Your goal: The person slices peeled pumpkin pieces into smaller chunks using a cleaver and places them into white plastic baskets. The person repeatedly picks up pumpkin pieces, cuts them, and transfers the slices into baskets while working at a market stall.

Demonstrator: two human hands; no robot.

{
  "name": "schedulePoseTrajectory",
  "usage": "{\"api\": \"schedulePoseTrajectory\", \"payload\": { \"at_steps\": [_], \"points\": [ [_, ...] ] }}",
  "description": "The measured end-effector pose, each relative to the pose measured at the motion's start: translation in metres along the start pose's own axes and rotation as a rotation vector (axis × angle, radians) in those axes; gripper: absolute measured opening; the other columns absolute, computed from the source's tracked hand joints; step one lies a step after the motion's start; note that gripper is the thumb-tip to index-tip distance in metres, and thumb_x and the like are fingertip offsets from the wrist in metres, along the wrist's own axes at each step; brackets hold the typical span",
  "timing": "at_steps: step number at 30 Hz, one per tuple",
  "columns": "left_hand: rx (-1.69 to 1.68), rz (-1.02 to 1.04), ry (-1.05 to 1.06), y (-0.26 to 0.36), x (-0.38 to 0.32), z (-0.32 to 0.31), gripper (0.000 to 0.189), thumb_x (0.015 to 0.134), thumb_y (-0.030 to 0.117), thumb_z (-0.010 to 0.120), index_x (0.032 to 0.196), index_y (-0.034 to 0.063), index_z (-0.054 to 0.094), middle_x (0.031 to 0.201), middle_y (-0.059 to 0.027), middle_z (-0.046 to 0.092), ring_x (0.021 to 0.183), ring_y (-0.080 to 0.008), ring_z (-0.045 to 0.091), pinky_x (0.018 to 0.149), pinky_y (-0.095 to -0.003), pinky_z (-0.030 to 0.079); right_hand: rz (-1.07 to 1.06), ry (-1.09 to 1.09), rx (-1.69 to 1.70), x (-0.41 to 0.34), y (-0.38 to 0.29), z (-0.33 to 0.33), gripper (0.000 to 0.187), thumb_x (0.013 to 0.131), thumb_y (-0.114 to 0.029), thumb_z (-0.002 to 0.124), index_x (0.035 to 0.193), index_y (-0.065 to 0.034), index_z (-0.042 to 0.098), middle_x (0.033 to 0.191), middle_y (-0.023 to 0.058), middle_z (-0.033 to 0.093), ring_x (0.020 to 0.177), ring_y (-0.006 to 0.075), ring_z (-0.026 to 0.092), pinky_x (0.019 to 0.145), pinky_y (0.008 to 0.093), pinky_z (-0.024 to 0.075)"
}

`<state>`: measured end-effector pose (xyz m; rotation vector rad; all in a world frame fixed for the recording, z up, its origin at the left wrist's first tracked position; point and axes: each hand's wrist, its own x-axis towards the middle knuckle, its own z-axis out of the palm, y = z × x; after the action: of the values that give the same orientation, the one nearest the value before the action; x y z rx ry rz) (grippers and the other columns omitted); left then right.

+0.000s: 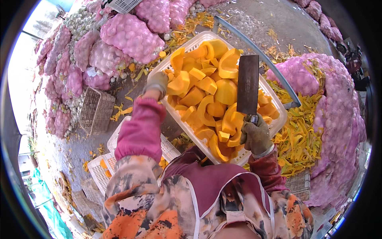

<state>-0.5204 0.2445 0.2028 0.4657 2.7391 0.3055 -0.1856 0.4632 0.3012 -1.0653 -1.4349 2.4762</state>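
A white plastic crate point(191, 138), heaped with peeled orange pumpkin chunks point(228, 92), stands tilted across the view before me. My gloved left hand point(157, 82) is at the crate's left side, beside a large pumpkin chunk; its fingers are partly hidden, so whether it grips the rim or a chunk does not show. In my gloved right hand point(256, 134), near the crate's right side, is the handle of a cleaver point(248, 85). Its broad dark blade points away from me over the pumpkin.
A bent grey metal bar point(259, 50) arches beyond the crate. Pink mesh sacks point(132, 38) of round produce lie left and right. Yellow peelings point(298, 134) are heaped at the right. An upended brown basket point(97, 110) and white crates point(100, 171) stand at the left.
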Motion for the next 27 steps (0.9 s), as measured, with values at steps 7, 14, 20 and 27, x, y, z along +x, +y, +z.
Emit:
{"api": "schedulePoseTrajectory", "payload": {
  "at_steps": [7,14,20,27],
  "points": [
    [0.436,-0.082,0.226,0.030,-0.021,-0.048,0.041,0.091,0.042,0.054,0.110,0.0080,0.069,0.104,-0.0138,0.070,0.096,-0.0348,0.067,0.090,-0.0420,0.051,-0.013,-0.023,-0.019,-0.003,-0.001,0.003,0.023,0.083,-0.008,0.058,0.104,-0.0033,0.049,0.072,0.0046,0.053,0.046,0.0126,0.052,0.041,0.0247,0.0424],
    [0.297,0.320,0.226,0.057,-0.051,0.000,0.058,0.080,0.055,0.066,0.112,0.0063,0.064,0.103,-0.0174,0.068,0.099,-0.0305,0.065,0.086,-0.0360,0.051,0.033,-0.030,-0.056,-0.007,-0.003,0.018,0.025,0.082,-0.008,0.058,0.104,-0.0037,0.049,0.071,0.0035,0.054,0.046,0.0117,0.052,0.039,0.0230,0.0404],
    [-0.702,0.183,-0.102,-0.006,0.013,-0.032,0.056,0.086,0.051,0.066,0.114,0.0029,0.064,0.100,-0.0198,0.069,0.093,-0.0327,0.067,0.081,-0.0359,0.051,0.030,-0.024,-0.098,-0.007,0.002,0.012,0.025,0.081,-0.009,0.058,0.104,-0.0048,0.049,0.068,0.0036,0.053,0.044,0.0114,0.050,0.036,0.0226,0.0365],
    [0.300,0.135,0.357,0.040,-0.002,-0.026,0.059,0.089,0.046,0.057,0.132,0.0052,0.053,0.133,-0.0186,0.054,0.124,-0.0324,0.051,0.106,-0.0402,0.039,0.032,0.039,-0.042,0.000,0.003,0.007,0.025,0.080,-0.009,0.058,0.103,-0.0056,0.049,0.064,0.0037,0.052,0.040,0.0112,0.048,0.034,0.0227,0.0337]
  ]
}}
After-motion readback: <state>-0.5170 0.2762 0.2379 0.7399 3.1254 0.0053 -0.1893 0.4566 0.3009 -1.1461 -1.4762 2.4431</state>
